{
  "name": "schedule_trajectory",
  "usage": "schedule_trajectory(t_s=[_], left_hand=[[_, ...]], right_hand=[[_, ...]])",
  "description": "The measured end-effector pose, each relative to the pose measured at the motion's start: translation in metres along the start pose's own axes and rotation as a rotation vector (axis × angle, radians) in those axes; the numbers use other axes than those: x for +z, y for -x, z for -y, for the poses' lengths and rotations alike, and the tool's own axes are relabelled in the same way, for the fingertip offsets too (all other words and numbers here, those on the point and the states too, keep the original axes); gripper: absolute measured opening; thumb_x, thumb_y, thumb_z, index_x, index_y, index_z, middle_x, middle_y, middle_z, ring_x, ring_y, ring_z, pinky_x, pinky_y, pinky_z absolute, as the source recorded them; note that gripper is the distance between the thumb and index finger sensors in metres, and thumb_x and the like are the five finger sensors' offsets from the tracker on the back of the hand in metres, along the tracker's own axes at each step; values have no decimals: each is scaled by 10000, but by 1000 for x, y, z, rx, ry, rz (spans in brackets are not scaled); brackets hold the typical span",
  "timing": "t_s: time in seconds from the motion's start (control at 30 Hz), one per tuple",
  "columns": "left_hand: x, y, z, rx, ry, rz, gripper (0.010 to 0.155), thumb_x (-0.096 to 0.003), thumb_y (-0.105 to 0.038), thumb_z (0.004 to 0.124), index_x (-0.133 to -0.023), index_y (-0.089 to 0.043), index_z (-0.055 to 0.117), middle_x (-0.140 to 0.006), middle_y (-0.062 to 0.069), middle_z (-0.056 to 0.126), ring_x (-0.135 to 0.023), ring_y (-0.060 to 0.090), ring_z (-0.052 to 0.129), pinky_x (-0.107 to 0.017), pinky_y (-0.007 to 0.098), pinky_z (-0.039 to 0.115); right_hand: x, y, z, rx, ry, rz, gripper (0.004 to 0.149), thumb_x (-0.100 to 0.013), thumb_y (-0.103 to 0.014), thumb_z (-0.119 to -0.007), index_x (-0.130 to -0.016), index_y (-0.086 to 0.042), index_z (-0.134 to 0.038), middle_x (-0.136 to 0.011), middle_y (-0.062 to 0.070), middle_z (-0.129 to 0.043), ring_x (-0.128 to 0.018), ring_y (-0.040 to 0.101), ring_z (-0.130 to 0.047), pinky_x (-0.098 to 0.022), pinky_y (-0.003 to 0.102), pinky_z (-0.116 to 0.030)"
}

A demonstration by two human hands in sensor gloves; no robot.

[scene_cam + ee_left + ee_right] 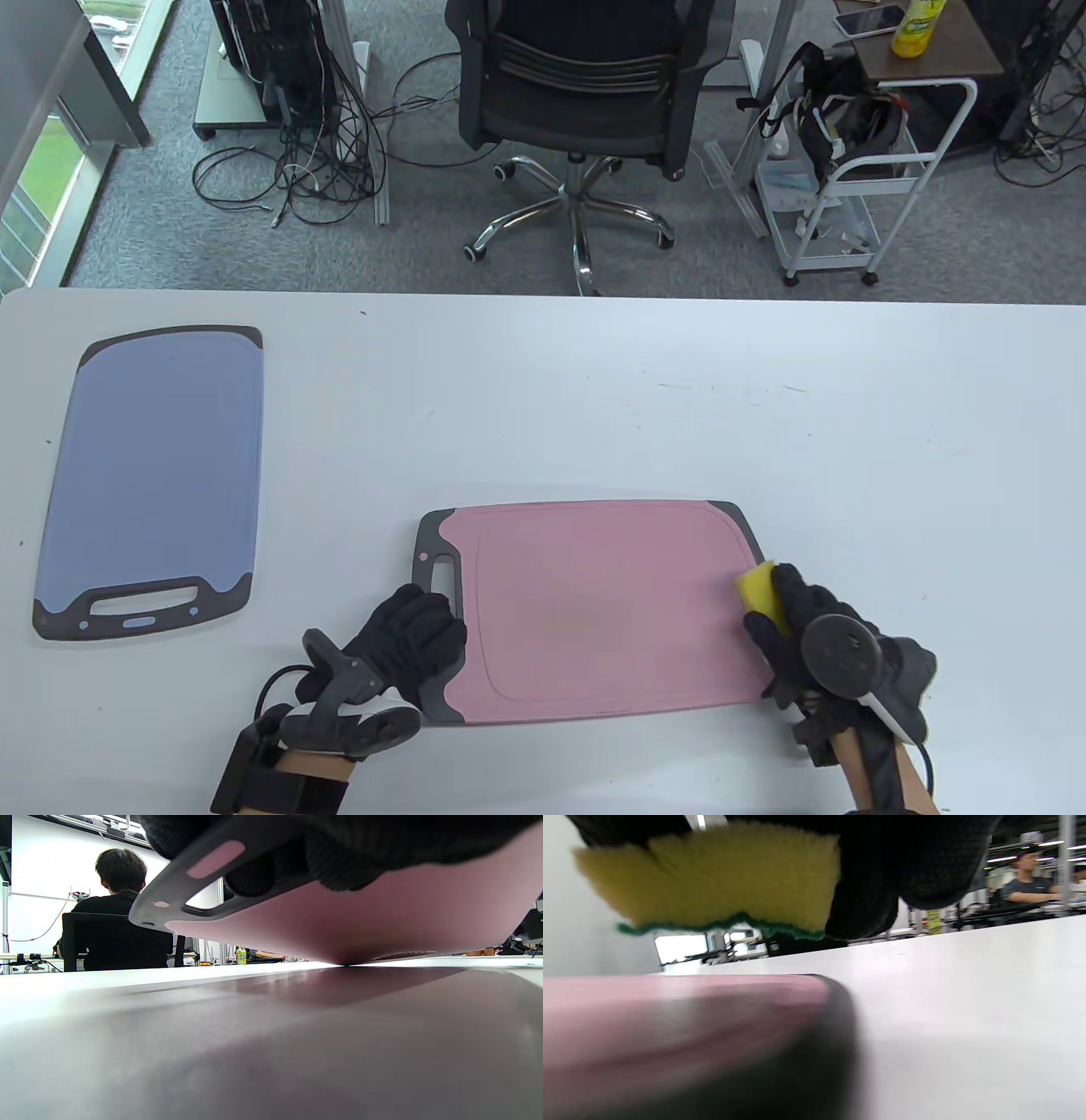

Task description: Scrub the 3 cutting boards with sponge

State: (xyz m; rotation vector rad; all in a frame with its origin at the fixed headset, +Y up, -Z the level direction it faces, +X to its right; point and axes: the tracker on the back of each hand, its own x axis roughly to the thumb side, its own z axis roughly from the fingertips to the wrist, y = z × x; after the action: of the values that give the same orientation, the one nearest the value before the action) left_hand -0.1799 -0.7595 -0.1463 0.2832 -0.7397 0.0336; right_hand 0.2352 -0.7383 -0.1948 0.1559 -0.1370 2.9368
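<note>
The left hand grips the handle end of the pink board, lifting that end off the desk. The right hand pinches the sponge just above the board's right edge. The blue board lies flat, well apart to the left.
</note>
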Motion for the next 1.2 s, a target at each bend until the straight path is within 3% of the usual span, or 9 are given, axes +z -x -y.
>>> schedule_trajectory(t_s=[0.33, 0.43, 0.53, 0.6, 0.7, 0.83, 0.97, 1.07, 1.2], left_hand=[[-1, -5, -1, -62, -18, 14, 421, -578, -369, 808, -936, -308, 595, -954, -83, 708, -1000, 207, 755, -774, 521, 621], [-2, -5, -1, -65, -13, 14, 420, -582, -369, 806, -938, -307, 593, -955, -84, 708, -1001, 206, 756, -773, 520, 627], [-2, -6, -2, -74, -24, 20, 419, -581, -369, 807, -937, -307, 596, -953, -84, 712, -998, 206, 761, -770, 522, 630], [-3, -4, -1, -59, -18, 20, 418, -583, -366, 807, -938, -304, 596, -953, -80, 712, -996, 209, 763, -768, 523, 636], [-3, -3, -1, -51, -14, 17, 418, -585, -365, 805, -940, -304, 592, -956, -79, 707, -998, 212, 759, -769, 524, 632], [-3, -6, -1, -70, -13, 25, 425, -578, -378, 807, -939, -304, 594, -950, -87, 715, -991, 202, 771, -767, 518, 646], [-5, 0, 0, -16, -11, 25, 424, -576, -382, 816, -933, -310, 598, -948, -91, 715, -997, 200, 759, -775, 521, 621], [-4, 2, -1, 16, -45, 17, 402, -570, -384, 826, -911, -325, 620, -934, -102, 733, -994, 195, 763, -779, 522, 613], [-5, 2, 0, 22, -40, 15, 407, -566, -386, 825, -911, -323, 618, -933, -101, 732, -992, 195, 764, -779, 522, 610]], right_hand=[[-93, -217, -30, 78, -82, 283, 705, -439, -584, -752, -972, -124, -711, -734, 81, -876, -501, 200, -938, -445, 423, -810], [-106, -259, -39, 92, -97, 305, 703, -441, -581, -747, -974, -125, -709, -739, 83, -874, -505, 204, -936, -447, 427, -808], [-116, -278, -49, 173, -144, 311, 701, -450, -585, -730, -988, -138, -686, -759, 73, -860, -525, 201, -929, -464, 426, -801], [-120, -266, -52, 196, -191, 278, 701, -461, -589, -710, -1006, -152, -651, -779, 68, -845, -543, 199, -920, -479, 426, -793], [-125, -220, -50, 214, -193, 167, 703, -458, -581, -714, -1003, -143, -653, -775, 74, -846, -542, 208, -919, -479, 435, -788], [-122, -104, -45, 230, -224, -123, 699, -456, -571, -713, -999, -134, -655, -769, 85, -847, -540, 218, -919, -477, 444, -785], [-97, -1, -39, 237, -242, -406, 691, -463, -554, -711, -1003, -128, -643, -776, 101, -836, -548, 235, -912, -483, 455, -774], [-82, 30, -37, 191, -250, -504, 692, -468, -543, -714, -1003, -109, -648, -772, 120, -843, -550, 239, -909, -487, 457, -768], [-89, -8, -39, 195, -226, -346, 698, -463, -533, -727, -986, -75, -666, -750, 132, -843, -524, 234, -915, -474, 452, -777]])
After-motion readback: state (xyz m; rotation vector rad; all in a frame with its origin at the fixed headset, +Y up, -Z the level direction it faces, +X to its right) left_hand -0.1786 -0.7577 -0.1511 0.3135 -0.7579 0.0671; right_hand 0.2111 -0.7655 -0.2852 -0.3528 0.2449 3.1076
